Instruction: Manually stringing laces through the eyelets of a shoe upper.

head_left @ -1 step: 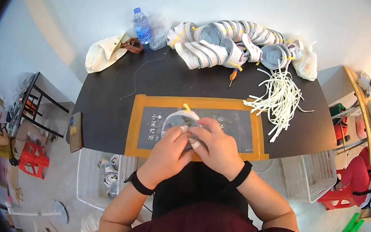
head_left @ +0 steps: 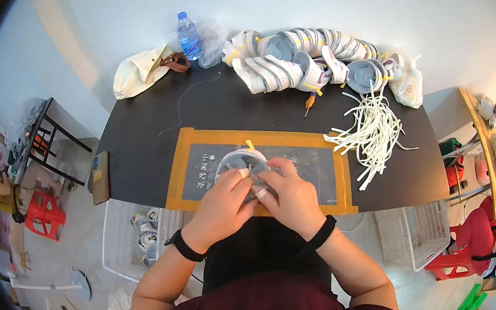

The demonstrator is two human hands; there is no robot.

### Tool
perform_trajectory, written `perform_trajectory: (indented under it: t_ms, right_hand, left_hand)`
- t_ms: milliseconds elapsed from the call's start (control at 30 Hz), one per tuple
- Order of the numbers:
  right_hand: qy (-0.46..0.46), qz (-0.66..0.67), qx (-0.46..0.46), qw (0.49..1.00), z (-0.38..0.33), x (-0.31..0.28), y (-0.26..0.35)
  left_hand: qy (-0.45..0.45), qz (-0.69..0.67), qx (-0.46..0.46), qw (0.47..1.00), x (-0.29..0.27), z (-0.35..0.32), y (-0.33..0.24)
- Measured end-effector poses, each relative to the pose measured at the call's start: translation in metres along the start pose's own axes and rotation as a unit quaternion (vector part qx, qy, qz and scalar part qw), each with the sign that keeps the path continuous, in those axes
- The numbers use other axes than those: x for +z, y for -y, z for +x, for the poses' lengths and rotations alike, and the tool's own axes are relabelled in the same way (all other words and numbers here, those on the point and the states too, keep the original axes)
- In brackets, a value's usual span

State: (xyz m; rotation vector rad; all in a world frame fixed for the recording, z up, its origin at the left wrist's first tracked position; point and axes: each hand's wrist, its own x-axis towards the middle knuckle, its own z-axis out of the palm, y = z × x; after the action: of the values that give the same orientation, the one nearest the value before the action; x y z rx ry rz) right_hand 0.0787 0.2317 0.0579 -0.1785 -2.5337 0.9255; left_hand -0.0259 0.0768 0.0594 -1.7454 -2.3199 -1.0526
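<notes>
- The white sneaker (head_left: 241,161) sits over the orange-bordered dark mat (head_left: 321,164) at the near edge of the black table (head_left: 138,141), pressed between both hands, its grey opening turned up toward the camera.
- It looks light and fairly soft: a fabric upper that would give under the fingers, on a stiffer rubber sole. Holding it by the sole edge and the collar should keep it steady; the upper alone would likely fold.
- A short yellow strip (head_left: 250,145) sticks out at its far rim.
- The left hand (head_left: 221,204) is curled closed over the shoe's near left side, fingers bent onto the rim, wrist with a black band angled inward.
- The right hand (head_left: 292,199) wraps the right side, fingers closed and pinching at the middle, where a white lace seems to run; a fingertip looks taped.
- Both forearms come up from the lower edge and meet in a V.
- Further off lie a heap of white laces (head_left: 370,131), a row of white sneakers (head_left: 310,54), a small screwdriver (head_left: 309,103), a water bottle (head_left: 188,36) and a cream cloth bag (head_left: 137,70).
</notes>
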Motion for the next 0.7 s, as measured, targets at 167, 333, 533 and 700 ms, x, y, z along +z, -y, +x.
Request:
perform_trajectory:
  t_ms: [167, 333, 533, 700]
  right_hand:
    - [0.024, -0.103, 0.022, 0.994, -0.007, 0.013, -0.028]
    - [0.012, -0.097, 0.002, 0.995, -0.005, 0.015, -0.030]
    - [0.021, -0.090, 0.002, 0.996, -0.005, 0.007, -0.027]
    - [-0.044, -0.012, 0.034, 0.998, -0.009, -0.001, -0.018]
  left_hand:
    - [0.004, 0.148, 0.058, 0.987, -0.020, 0.006, 0.003]
    - [0.067, 0.157, 0.019, 0.985, -0.022, 0.012, 0.011]
    - [-0.021, 0.257, 0.110, 0.960, -0.013, 0.017, 0.016]
    - [-0.023, 0.256, 0.124, 0.958, -0.006, -0.003, 0.022]
